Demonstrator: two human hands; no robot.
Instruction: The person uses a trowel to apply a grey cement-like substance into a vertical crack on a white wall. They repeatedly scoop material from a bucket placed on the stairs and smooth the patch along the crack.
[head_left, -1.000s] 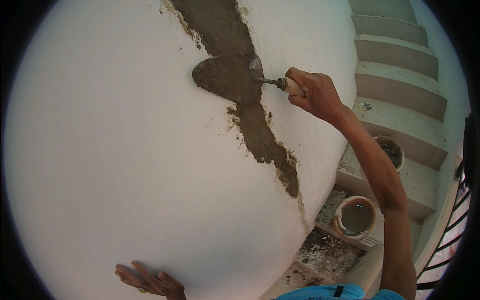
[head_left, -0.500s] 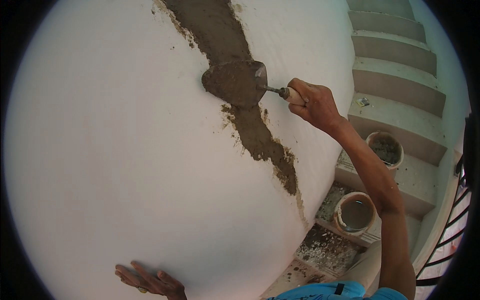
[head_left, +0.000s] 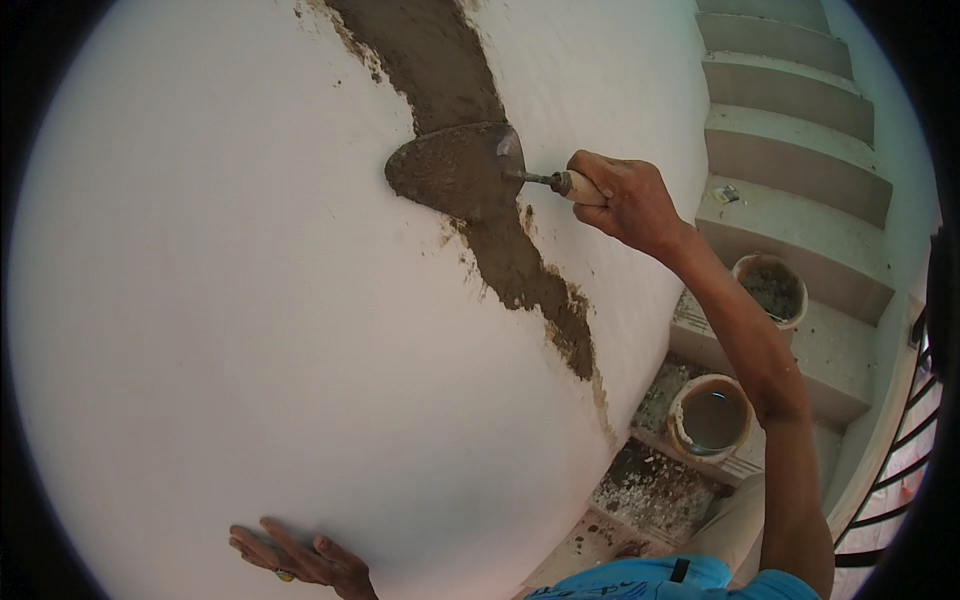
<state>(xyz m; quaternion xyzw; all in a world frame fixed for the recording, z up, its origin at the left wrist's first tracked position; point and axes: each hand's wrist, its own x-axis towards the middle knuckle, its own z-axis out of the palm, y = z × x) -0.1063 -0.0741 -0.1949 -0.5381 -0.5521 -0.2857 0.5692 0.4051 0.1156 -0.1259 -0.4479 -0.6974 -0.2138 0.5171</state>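
Observation:
My right hand grips the pale handle of a trowel. The trowel's blade, smeared with wet mortar, lies against the strip of grey-brown mortar that runs down the white wall. Its tip points left, past the strip's left edge. Below the blade the strip narrows and has ragged edges, with crumbs around them. At the lower left, my left hand rests on the wall with fingers spread, a ring on one of them, holding nothing.
A staircase climbs along the right side. One bucket with grey mortar stands on a step, and a second bucket with murky liquid stands lower. Debris litters the lower steps. A dark metal railing curves along the far right.
The trowel in my right hand has shifted slightly left, its tip reaching farther over the white wall. My left hand stays in about the same place.

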